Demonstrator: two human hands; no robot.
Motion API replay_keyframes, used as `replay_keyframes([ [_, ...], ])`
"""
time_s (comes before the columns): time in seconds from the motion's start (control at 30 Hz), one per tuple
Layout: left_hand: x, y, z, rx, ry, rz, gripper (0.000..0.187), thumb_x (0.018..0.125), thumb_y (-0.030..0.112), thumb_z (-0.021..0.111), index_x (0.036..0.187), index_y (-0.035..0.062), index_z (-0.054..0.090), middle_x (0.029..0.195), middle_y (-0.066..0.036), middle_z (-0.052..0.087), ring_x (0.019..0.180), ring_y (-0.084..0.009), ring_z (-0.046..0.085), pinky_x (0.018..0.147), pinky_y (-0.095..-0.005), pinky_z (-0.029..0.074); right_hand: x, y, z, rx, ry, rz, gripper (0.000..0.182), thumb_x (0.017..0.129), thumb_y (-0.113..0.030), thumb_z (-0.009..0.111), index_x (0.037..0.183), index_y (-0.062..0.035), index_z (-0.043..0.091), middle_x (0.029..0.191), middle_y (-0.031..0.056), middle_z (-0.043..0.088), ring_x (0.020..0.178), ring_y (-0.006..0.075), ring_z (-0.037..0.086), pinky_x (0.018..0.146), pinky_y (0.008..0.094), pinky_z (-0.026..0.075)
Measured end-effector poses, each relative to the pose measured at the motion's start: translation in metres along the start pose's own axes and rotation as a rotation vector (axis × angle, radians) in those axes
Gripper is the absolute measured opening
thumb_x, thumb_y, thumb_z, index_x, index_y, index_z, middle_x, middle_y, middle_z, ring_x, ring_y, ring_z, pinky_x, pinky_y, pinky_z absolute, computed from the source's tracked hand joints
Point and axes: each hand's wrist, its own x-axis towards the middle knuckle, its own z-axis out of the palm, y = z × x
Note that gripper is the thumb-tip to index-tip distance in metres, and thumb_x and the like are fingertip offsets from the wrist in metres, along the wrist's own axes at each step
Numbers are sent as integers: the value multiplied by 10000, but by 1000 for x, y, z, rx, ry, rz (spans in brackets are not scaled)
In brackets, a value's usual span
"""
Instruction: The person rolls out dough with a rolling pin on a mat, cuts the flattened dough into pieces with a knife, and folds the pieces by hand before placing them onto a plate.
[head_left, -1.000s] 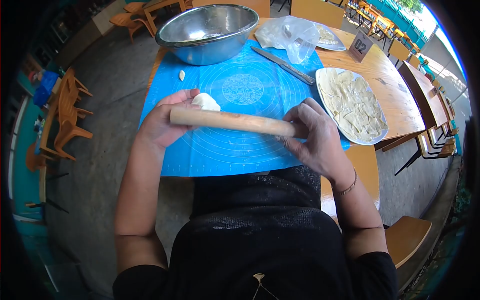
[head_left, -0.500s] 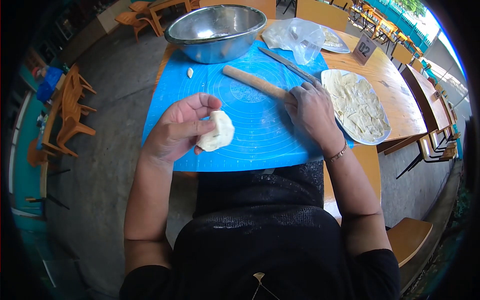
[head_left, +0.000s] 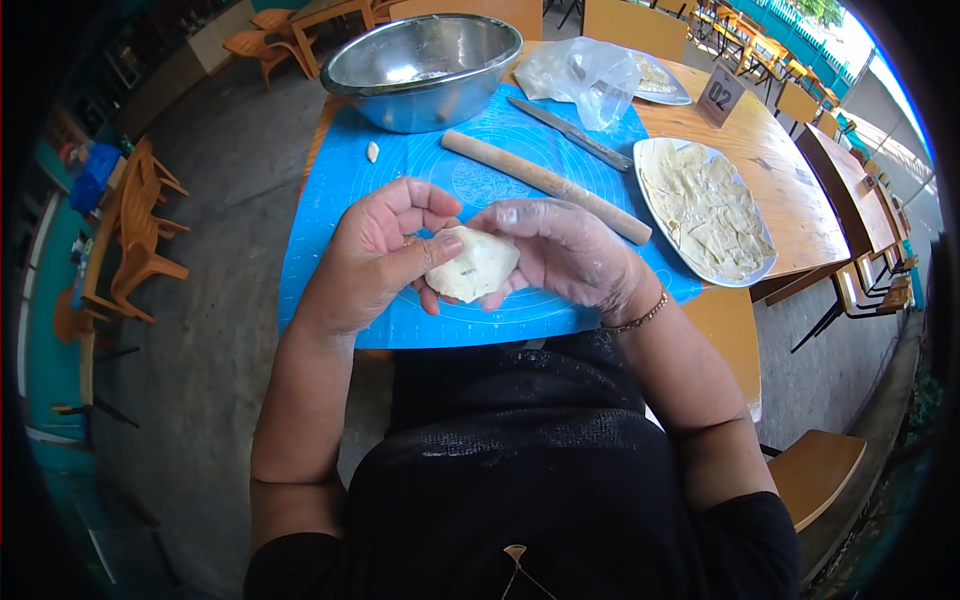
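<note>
Between thumb and fingers, my left hand (head_left: 385, 255) grips a flat piece of dough (head_left: 474, 267), pale with small dark flecks. My right hand (head_left: 575, 250), dusted with flour, curves around the dough's right edge, its fingertips touching it from the side and behind. Both hands are above the near part of a blue silicone mat (head_left: 390, 325) printed with rings. Beyond them a wooden rolling pin (head_left: 545, 182) lies diagonally on the mat. A knife (head_left: 572, 132) rests behind the pin. Toward the far left of the mat is a small dough bit (head_left: 373, 152).
A steel bowl (head_left: 400, 100) stands at the mat's far left. On the right, a white plate (head_left: 762, 262) carries overlapping flat dough pieces. Behind are a clear plastic bag (head_left: 590, 75), a second plate (head_left: 680, 97) and a number sign (head_left: 720, 95) on the wooden table (head_left: 800, 225).
My right hand has let go of the rolling pin and come left to the dough. The dough is turned and spread more openly between both hands.
</note>
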Motion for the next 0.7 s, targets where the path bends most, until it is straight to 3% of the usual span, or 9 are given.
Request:
replay_keyframes([
  [0.13,-2,-19,-12,137,95,-87,315,875,54,688,1120,-56,525,963,-150,646,657,-181,693,449,-239,528,3,2,-16,-225,161,19,184,869,-35,695,1014,68,650,916,134,688,747,165,684,604,279,602],
  [0.27,-2,-19,-3,259,216,-143,321,863,34,690,1119,-53,516,941,-144,652,617,-183,683,420,-232,510,11,1,-12,-620,283,61,132,884,-64,691,941,53,673,839,110,689,749,137,679,554,249,570],
  [0.4,2,-29,-1,527,336,-229,294,847,9,691,1094,-41,541,948,-148,658,643,-180,678,481,-279,528,21,7,-16,-1206,452,-74,134,857,-110,688,931,1,703,803,126,694,722,230,684,620,324,558],
  [0.43,3,-38,-3,776,356,-119,279,835,-3,692,1078,-32,557,962,-146,659,658,-187,674,536,-309,533,24,8,-18,-1474,469,-203,143,837,-124,691,930,-18,711,815,139,694,726,276,684,663,363,560],
  [0.47,3,-44,-5,1022,373,-7,267,823,-15,692,1062,-24,573,977,-143,660,673,-193,671,590,-339,539,24,10,-17,-1475,465,-202,143,837,-124,691,930,-18,711,815,139,694,726,276,684,663,363,560],
  [0.5,1,-49,-7,1020,376,-9,267,823,-15,692,1062,-24,573,977,-143,660,673,-193,671,590,-339,539,21,11,-15,-1571,512,-259,160,813,-147,699,921,-28,703,847,144,678,776,310,666,720,393,542],
  [0.57,-3,-46,-2,1146,500,70,219,824,-14,686,1027,-21,604,1108,-165,656,1022,-312,652,849,-411,510,18,9,-13,-1667,557,-310,179,790,-170,708,911,-39,694,879,149,663,827,343,649,776,422,524],
  [0.63,-8,-42,-2,1206,434,178,226,853,49,679,1058,-22,615,1160,-174,642,1087,-326,624,911,-425,486,11,-2,-12,-2016,704,-673,209,803,-176,725,965,-48,692,921,126,615,872,322,619,768,404,510],
  [0.7,-14,-43,0,1264,371,289,250,883,113,671,1088,-22,627,1212,-183,628,1152,-339,596,973,-439,463,8,-14,-20,-2126,704,-645,258,801,-204,739,1003,-52,685,956,133,599,941,324,603,787,407,499],
])
